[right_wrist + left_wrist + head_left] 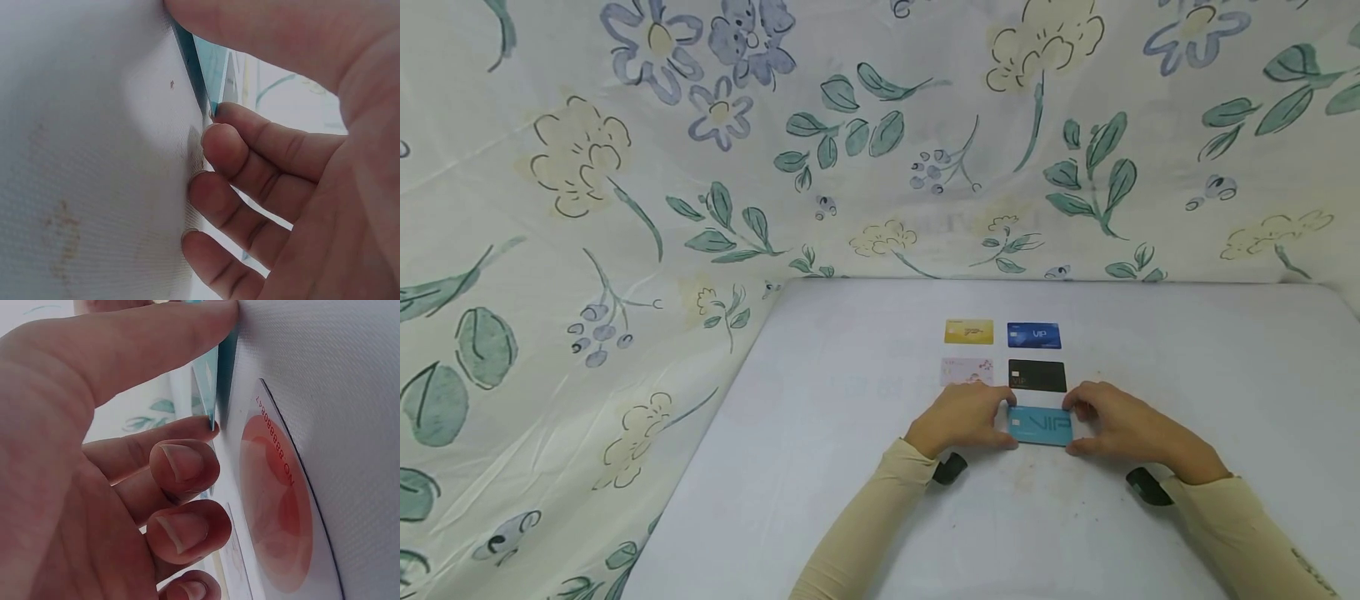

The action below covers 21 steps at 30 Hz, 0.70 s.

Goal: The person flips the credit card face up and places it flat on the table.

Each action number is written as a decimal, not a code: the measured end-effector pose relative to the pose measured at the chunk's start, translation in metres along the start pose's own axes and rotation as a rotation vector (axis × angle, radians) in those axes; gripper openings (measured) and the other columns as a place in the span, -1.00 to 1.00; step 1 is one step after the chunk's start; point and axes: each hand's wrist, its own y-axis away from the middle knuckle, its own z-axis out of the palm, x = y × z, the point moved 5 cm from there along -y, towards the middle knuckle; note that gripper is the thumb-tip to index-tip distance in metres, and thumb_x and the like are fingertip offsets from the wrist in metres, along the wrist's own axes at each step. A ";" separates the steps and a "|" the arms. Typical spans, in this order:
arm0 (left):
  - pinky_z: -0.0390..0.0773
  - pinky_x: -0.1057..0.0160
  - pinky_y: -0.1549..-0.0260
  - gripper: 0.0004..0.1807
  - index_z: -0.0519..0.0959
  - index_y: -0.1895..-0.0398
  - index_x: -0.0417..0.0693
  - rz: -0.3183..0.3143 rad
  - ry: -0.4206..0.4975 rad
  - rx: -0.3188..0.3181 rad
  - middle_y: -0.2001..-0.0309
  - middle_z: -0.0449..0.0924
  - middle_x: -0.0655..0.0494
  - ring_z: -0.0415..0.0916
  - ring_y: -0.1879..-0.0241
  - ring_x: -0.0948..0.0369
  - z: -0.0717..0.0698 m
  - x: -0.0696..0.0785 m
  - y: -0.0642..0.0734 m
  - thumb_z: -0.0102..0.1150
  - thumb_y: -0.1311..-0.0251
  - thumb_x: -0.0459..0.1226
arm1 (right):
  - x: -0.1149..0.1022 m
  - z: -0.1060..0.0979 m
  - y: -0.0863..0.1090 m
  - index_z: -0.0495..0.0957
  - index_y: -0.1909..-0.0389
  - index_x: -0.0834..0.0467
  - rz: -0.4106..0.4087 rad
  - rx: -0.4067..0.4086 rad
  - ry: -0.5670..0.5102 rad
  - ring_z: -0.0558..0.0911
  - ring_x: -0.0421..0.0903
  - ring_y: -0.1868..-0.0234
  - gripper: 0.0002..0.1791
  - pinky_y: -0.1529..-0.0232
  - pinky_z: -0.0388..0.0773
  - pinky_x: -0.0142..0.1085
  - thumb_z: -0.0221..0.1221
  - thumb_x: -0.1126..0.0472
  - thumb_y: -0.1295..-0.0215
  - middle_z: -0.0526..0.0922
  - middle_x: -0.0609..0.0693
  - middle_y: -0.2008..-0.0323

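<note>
A teal VIP card (1040, 425) lies just below a black VIP card (1037, 376) on the white table. My left hand (967, 417) pinches its left edge between thumb and index finger. At the right edge my right hand (1120, 422) pinches it the same way, the other fingers curled loosely in the right wrist view. Both wrist views show the teal card (206, 369) slightly tilted off the table surface. Beside the left fingers lies a pale card with a red oval (278, 500), hidden behind that hand in the head view.
Behind the hands lie a yellow card (968, 332), a blue VIP card (1033, 336) and a pale pink card (967, 370), the last partly covered by my left hand. Floral cloth (850, 192) hangs along the back and left of the table (820, 400).
</note>
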 end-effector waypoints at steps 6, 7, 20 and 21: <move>0.34 0.39 0.50 -0.40 0.62 -0.23 0.14 -0.011 0.021 -0.012 0.47 0.53 0.27 0.44 0.38 0.30 0.001 0.000 0.000 0.45 -0.13 0.10 | 0.000 0.001 0.000 0.61 -0.04 0.20 0.012 -0.009 -0.007 0.47 -0.12 0.14 -0.36 0.09 0.57 -0.26 0.59 -0.01 0.02 0.56 -0.06 0.21; 0.34 0.39 0.50 -0.40 0.62 -0.23 0.14 -0.013 0.023 -0.014 0.47 0.53 0.27 0.44 0.39 0.30 0.001 0.000 0.000 0.46 -0.13 0.10 | 0.000 0.001 0.000 0.61 -0.04 0.20 0.012 -0.010 -0.009 0.48 -0.12 0.14 -0.36 0.08 0.57 -0.25 0.59 -0.01 0.02 0.56 -0.06 0.21; 0.35 0.40 0.45 -0.37 0.61 -0.24 0.17 -0.034 0.028 -0.017 0.42 0.54 0.27 0.44 0.35 0.30 0.002 -0.001 0.000 0.50 -0.10 0.10 | 0.002 0.001 0.000 0.60 -0.07 0.23 0.009 -0.020 -0.018 0.50 -0.09 0.12 -0.33 0.04 0.61 -0.16 0.59 0.00 0.02 0.59 -0.02 0.16; 0.35 0.40 0.45 -0.37 0.61 -0.24 0.17 -0.035 0.028 -0.019 0.41 0.54 0.27 0.44 0.35 0.30 0.002 -0.001 0.000 0.50 -0.10 0.10 | 0.002 0.001 0.000 0.60 -0.07 0.23 0.008 -0.020 -0.019 0.50 -0.09 0.12 -0.33 0.04 0.61 -0.17 0.59 0.00 0.02 0.59 -0.02 0.16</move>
